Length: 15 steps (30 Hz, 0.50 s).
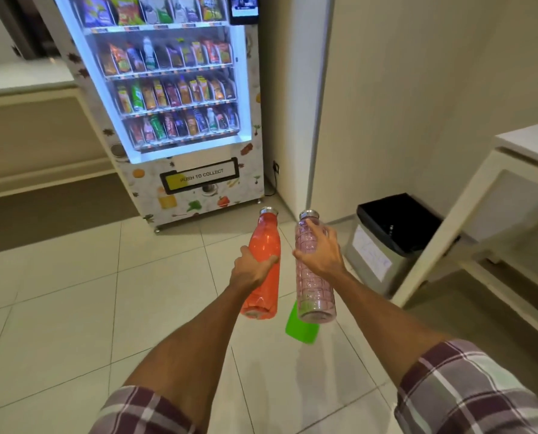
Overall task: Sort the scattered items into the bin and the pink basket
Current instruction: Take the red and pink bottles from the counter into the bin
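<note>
I hold an orange bottle (pixel 263 261) in the left hand (pixel 250 270) and a pink ribbed bottle (pixel 313 277) in the right hand (pixel 322 255), each grip clamped mid-body. The bin (pixel 386 242) stands at 2 o'clock. Risk: smooth bottles may slip; no pink basket is visible.

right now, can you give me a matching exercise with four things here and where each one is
Things:
1. orange bottle
2. pink ribbed bottle
3. green item
4. bin

Places:
A. on the floor tiles, below the bottles
B. in the right hand
C. against the wall, beside the white table
D. in the left hand

Pairs: 1-D, 2-B, 3-A, 4-C
</note>
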Available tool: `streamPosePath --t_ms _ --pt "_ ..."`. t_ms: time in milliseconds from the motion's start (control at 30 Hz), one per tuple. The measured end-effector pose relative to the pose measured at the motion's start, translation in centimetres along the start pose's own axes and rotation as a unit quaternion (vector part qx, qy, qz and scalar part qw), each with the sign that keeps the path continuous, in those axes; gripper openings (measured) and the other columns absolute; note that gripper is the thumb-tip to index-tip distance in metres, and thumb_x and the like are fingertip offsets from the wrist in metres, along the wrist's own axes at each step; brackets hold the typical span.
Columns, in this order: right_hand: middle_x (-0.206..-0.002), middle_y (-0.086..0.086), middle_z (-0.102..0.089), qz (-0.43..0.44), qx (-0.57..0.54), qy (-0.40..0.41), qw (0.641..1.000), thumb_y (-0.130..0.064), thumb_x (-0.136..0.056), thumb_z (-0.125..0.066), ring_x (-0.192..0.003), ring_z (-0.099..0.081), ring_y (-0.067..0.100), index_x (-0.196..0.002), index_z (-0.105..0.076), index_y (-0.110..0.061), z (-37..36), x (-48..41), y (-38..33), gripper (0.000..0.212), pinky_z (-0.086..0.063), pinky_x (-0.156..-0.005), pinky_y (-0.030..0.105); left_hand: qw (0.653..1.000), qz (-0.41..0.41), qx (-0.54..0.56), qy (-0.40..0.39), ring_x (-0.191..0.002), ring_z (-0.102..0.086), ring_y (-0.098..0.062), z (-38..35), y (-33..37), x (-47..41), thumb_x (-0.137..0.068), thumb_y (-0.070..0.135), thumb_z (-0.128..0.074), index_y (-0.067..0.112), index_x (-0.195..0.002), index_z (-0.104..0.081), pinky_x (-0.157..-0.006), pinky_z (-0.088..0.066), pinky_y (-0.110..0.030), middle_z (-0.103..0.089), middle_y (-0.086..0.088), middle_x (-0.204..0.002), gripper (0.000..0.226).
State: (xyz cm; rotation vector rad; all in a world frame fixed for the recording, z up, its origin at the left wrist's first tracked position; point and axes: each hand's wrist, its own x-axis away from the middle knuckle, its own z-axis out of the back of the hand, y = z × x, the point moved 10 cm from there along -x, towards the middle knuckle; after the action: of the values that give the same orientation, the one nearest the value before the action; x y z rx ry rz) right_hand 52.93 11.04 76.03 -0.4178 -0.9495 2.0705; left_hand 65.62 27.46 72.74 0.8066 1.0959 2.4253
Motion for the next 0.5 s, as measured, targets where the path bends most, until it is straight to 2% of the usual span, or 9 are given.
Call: streamPosePath --t_ms 233,500 --pt "-0.152 0.006 -0.019 -0.013 0.010 0.003 1.000 -0.039 -0.074 -0.075 -0.131 -0.038 0.036 -0.149 -0.026 -0.036 -2.5 -9.6 -0.6 0.089 -0.038 -0.107 0.051 1.000 0.002 -0.001 -0.016 -0.102 -0.062 -0.036 1.1 1.9 -9.5 -0.079 0.057 -0.066 0.016 -0.137 -0.028 -0.087 -0.055 -0.050 -0.054 -0.016 -0.126 0.081" --pt "-0.152 0.008 -0.018 -0.057 -0.012 0.023 0.998 -0.037 -0.076 -0.076 -0.132 -0.037 0.037 -0.149 -0.026 -0.035 -1.1 -22.7 1.6 0.089 -0.041 -0.104 0.057 0.998 -0.025 -0.032 -0.045 -0.102 -0.062 -0.035 -1.1 9.3 -21.5 -0.078 0.055 -0.066 0.015 -0.137 -0.031 -0.087 -0.055 -0.049 -0.054 -0.016 -0.126 0.079"
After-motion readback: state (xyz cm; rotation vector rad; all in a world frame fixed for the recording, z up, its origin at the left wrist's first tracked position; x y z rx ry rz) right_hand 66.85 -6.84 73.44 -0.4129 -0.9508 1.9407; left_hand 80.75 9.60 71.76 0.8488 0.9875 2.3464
